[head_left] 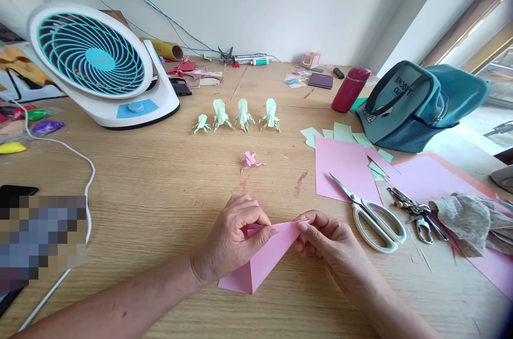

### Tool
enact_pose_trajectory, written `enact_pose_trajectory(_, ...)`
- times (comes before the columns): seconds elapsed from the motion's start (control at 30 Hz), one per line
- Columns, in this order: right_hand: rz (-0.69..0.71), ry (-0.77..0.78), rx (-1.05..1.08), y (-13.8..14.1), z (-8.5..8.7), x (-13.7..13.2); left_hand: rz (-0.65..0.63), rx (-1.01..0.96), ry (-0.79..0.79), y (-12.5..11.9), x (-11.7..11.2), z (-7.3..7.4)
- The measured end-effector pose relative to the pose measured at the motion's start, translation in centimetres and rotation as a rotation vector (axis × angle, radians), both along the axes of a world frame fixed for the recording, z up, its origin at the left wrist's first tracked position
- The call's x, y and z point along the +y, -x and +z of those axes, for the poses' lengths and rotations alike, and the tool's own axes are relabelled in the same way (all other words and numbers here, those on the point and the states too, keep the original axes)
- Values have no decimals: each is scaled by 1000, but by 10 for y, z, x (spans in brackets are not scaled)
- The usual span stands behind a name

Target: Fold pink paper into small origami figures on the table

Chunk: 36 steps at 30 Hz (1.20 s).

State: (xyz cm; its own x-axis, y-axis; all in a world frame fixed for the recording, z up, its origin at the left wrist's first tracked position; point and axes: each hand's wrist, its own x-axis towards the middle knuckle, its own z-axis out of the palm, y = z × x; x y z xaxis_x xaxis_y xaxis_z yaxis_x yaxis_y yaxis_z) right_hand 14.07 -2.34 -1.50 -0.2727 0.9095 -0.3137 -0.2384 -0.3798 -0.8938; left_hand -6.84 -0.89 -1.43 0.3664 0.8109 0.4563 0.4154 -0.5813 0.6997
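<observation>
A partly folded sheet of pink paper [267, 256] is held low over the near middle of the table, with a crease running down to its lower edge. My left hand [242, 235] grips its upper left part, thumb on the front face and fingers behind. At the upper right corner, my right hand [326, 237] pinches the paper between thumb and forefinger. Beyond my hands sits a small pink origami figure [251, 160] with thin legs. Farther back stand several pale green origami figures [242, 114] in a row.
White-handled scissors [379, 221] lie to the right, touching a pink sheet [340, 162]. Nearby are green paper pieces [342, 132], keys [419, 218], a grey cloth [465, 221], a red flask [351, 89] and a teal bag [412, 101]. A fan [104, 61] and white cable [76, 149] occupy the left.
</observation>
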Motion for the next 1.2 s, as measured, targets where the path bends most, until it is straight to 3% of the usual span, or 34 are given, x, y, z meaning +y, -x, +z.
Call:
enact_pose_trajectory(0.8, -35, 25, 22, 5, 5, -1, 1, -10, 7, 0, 1, 1)
enact_pose_trajectory(1.2, 39, 20, 62, 0, 2, 1, 4, -20, 16, 0, 0, 1)
